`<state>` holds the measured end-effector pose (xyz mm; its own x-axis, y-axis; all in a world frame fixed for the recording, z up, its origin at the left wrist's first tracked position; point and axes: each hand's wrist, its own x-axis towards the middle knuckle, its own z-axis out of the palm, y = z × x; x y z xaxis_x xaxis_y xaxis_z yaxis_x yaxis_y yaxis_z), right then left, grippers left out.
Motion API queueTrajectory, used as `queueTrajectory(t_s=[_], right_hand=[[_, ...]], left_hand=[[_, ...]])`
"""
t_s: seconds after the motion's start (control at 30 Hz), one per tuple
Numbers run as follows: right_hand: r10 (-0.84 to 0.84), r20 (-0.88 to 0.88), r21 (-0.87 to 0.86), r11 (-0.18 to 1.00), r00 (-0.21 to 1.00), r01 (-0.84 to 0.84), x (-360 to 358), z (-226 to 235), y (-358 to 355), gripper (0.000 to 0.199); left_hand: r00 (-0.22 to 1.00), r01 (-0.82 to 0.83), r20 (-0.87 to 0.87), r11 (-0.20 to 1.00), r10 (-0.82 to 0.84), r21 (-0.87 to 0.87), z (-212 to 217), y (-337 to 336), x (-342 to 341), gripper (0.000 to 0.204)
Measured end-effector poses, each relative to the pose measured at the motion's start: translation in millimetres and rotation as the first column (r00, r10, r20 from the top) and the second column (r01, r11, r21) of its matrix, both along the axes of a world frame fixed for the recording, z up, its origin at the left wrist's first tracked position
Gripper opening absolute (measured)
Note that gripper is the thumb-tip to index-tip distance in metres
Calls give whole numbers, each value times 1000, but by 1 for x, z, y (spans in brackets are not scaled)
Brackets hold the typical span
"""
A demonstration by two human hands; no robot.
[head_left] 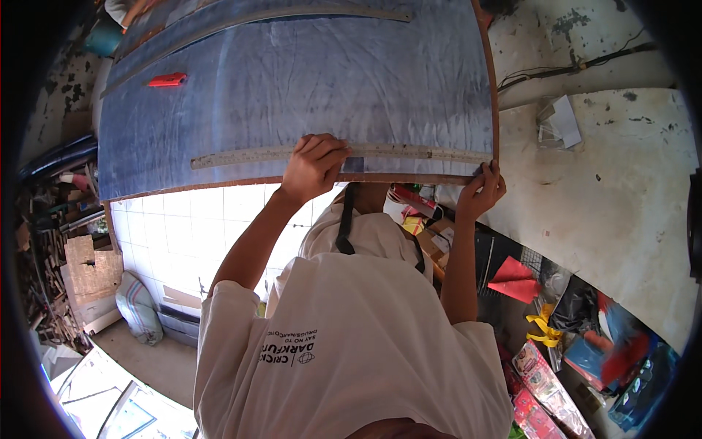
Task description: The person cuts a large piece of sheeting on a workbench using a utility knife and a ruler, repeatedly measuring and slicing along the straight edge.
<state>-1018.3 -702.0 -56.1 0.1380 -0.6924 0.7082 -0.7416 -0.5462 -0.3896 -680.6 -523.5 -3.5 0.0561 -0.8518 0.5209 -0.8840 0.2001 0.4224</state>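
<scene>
A long metal ruler (406, 151) lies along the near edge of a table (307, 80) covered in a blue sheet with a brown wooden rim. My left hand (316, 164) is closed over the ruler's middle, its fingers curled and knuckles up; whatever its fingertips cover is hidden. At the ruler's right end, by the table corner, my right hand (482, 192) pinches with thumb and fingers bent. Just right of the left hand, a small darker blue patch (354, 164) shows below the ruler. Farther left on the sheet rests a red utility knife (168, 80).
A longer metal straightedge (292, 13) crosses the table's far side. Another person's arm (134, 11) shows at the far left. To the right stands a pale worn panel (607, 183), with bags and packages below. Wood scraps (62, 256) and a stuffed sack (139, 307) lie left.
</scene>
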Motion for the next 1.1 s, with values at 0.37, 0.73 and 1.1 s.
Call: queueTrajectory(t_s=[0.37, 0.73, 1.1], right_hand=[[-14, 28, 18, 1000, 1000, 13, 1, -3, 0, 26], [-17, 55, 8, 1000, 998, 17, 4, 0, 2, 27], [-169, 86, 48, 985, 982, 165, -10, 36, 22, 40]], left_hand=[[999, -26, 44, 1000, 26, -5, -8, 3, -2, 25], [997, -29, 71, 993, 21, 112, 9, 12, -16, 31], [993, -50, 118, 928, 6, 370, 66, 57, -10, 50]])
